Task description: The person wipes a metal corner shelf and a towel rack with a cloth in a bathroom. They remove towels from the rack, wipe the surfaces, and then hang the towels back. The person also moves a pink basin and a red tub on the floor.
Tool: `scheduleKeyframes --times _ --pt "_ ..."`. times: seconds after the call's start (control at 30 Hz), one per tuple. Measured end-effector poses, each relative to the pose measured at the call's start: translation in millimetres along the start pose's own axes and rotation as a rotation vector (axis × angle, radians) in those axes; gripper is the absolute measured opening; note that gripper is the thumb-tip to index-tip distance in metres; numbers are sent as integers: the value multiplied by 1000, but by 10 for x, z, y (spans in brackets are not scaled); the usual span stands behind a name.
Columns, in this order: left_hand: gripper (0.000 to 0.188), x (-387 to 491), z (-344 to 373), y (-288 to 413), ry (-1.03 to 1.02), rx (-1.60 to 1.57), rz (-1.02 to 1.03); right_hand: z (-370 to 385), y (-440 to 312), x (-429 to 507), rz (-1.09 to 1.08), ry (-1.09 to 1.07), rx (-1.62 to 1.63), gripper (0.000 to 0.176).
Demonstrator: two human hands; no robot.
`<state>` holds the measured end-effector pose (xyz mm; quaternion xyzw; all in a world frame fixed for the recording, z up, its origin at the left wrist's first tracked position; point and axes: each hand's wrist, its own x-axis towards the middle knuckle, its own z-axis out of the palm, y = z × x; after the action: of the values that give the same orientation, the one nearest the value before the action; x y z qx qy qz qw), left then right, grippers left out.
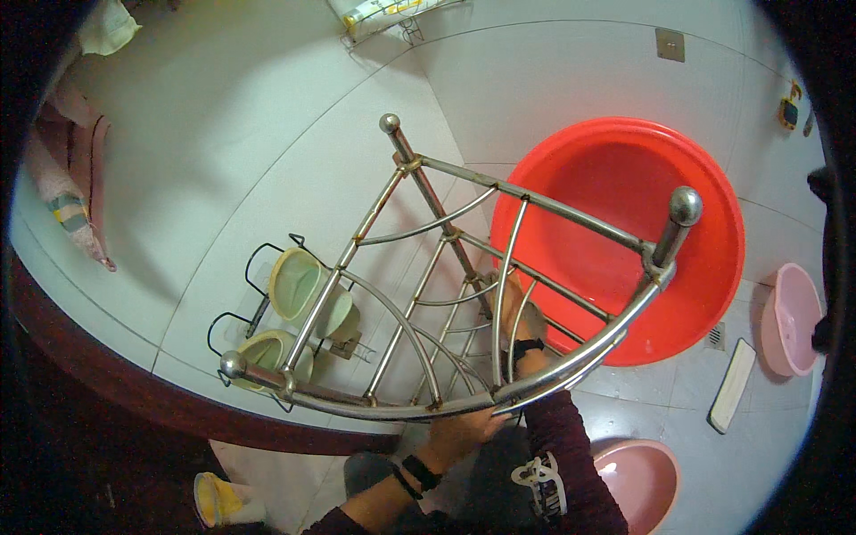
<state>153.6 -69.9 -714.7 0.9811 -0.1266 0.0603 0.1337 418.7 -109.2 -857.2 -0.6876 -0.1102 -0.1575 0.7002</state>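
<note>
A metal corner rack [562, 214] with round ball ends, curved rails and several tiers stands tilted before me, brownish stains at its welds. My left hand [465, 428], with black bands on the wrist, is at the underside of its front curved rail, fingers partly hidden by the tube. Through the bars reaches my right hand [509, 304], a black band on its wrist, touching the rear post low down. Rails cover part of that hand, so its grip is unclear. Something greyish lies beside it, too obscured to name.
A large red plastic basin [729, 267] leans behind the rack. Pink basins [792, 321] [642, 481], a pale bar-shaped block [732, 386] and a floor drain [715, 336] are at right. Wall-mounted cups [294, 284] are at left, above a dark red ledge [267, 414]; towels [67, 180] hang farther left.
</note>
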Motion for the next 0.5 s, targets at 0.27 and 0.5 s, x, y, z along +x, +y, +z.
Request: scheduleKeyframes --times 0.27,0.5 --pt "30 -42 82 -40 -15 105 65 386 194 258 -160 -115 -396 33" --pt "28 -47 61 4 78 59 13 209 376 -60 -161 -161 -638 29"
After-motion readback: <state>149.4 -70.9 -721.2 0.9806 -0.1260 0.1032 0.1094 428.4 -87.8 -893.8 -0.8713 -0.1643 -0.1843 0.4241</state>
